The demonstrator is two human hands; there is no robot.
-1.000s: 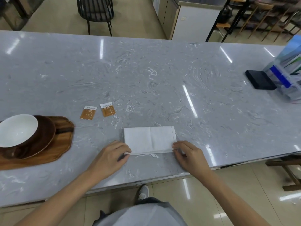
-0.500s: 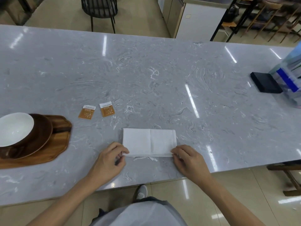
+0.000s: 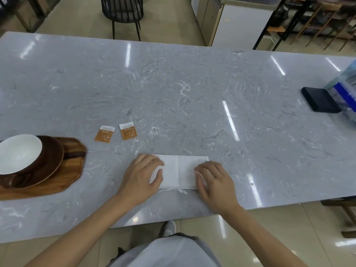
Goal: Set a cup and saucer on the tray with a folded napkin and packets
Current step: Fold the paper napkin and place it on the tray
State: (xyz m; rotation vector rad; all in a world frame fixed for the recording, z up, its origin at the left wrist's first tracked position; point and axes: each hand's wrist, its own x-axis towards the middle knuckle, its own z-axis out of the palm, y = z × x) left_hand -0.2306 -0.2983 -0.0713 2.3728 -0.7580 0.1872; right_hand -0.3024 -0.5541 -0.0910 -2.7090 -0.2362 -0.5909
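white napkin (image 3: 180, 171) now lies under both hands, moved up from its near edge

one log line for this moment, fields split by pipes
step: fold napkin | left hand: flat on napkin | right hand: flat on napkin | packets: on table, not trayed | cup, saucer: on tray

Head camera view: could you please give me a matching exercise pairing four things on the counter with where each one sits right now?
Things:
1. napkin
2. packets
3. white cup
4. black box

Places:
A. far right of the counter
B. on the brown saucer, on the wooden tray
C. under both hands, left hand and right hand
D. bare counter, between tray and napkin, further back

Pairs: 1-C, 2-D, 3-B, 4-A
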